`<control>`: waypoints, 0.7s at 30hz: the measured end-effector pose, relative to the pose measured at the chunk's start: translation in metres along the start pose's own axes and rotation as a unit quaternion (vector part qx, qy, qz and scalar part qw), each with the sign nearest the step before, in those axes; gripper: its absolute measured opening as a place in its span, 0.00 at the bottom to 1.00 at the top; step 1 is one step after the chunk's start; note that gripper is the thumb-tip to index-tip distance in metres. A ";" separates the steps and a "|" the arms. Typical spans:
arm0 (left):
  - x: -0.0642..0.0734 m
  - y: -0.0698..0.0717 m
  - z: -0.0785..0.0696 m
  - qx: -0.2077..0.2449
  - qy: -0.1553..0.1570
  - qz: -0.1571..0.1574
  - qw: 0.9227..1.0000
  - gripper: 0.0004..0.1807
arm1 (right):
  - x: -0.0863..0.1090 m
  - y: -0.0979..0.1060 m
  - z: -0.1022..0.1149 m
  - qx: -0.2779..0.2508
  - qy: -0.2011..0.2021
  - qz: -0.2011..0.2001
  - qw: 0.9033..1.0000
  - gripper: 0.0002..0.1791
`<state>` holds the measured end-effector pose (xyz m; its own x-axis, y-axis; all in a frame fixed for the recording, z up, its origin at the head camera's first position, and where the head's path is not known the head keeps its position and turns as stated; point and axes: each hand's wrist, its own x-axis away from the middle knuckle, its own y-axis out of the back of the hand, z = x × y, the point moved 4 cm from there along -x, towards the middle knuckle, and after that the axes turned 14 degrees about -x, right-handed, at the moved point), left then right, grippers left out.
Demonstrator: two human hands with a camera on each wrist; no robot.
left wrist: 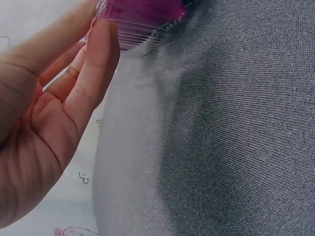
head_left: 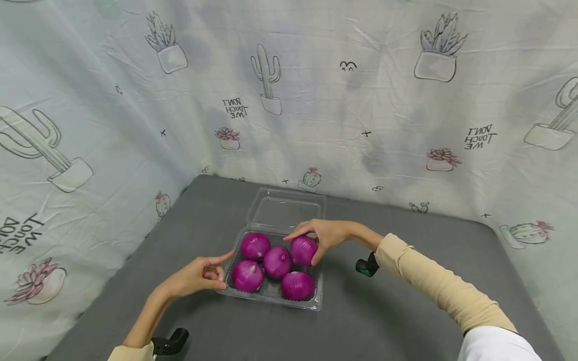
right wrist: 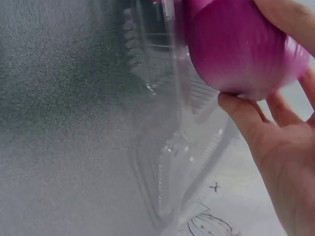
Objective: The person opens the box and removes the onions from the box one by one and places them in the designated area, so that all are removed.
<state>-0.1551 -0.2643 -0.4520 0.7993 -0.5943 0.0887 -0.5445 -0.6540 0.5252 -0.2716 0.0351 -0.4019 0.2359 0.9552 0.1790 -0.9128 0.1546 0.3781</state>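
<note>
my right hand (head_left: pixel 328 233) grips one purple onion (head_left: pixel 303 251) by the right wall of the clear container (head_left: pixel 272 299); four other onions (head_left: pixel 277 262) sit inside. my left hand (head_left: pixel 193 277) is well apart, thumb and index finger spread along the left rim, touching it. the lid (head_left: pixel 289 210) lies open behind, near the table's (head_left: pixel 388 321) back edge; grey surface stretches both sides.
</note>
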 end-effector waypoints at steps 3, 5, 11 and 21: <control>0.000 0.000 0.000 -0.003 0.001 0.001 1.000 0.41 | 0.013 0.001 0.007 -0.002 0.011 -0.026 1.000 0.42; 0.000 0.000 0.000 -0.005 0.001 0.001 1.000 0.41 | 0.021 0.001 0.011 -0.005 0.024 -0.045 0.999 0.40; 0.000 -0.001 -0.002 -0.011 0.002 0.002 1.000 0.41 | 0.042 -0.004 0.015 -0.037 0.068 -0.117 0.990 0.32; -0.001 -0.002 -0.005 -0.009 -0.005 0.007 1.000 0.42 | 0.073 -0.014 0.014 -0.119 0.157 -0.230 0.953 0.29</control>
<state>-0.1531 -0.2603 -0.4491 0.7891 -0.6079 0.0883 -0.5510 -0.6368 0.5394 -0.2370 0.0992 -0.3819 0.5529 0.7946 -0.2509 -0.7950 0.5932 0.1267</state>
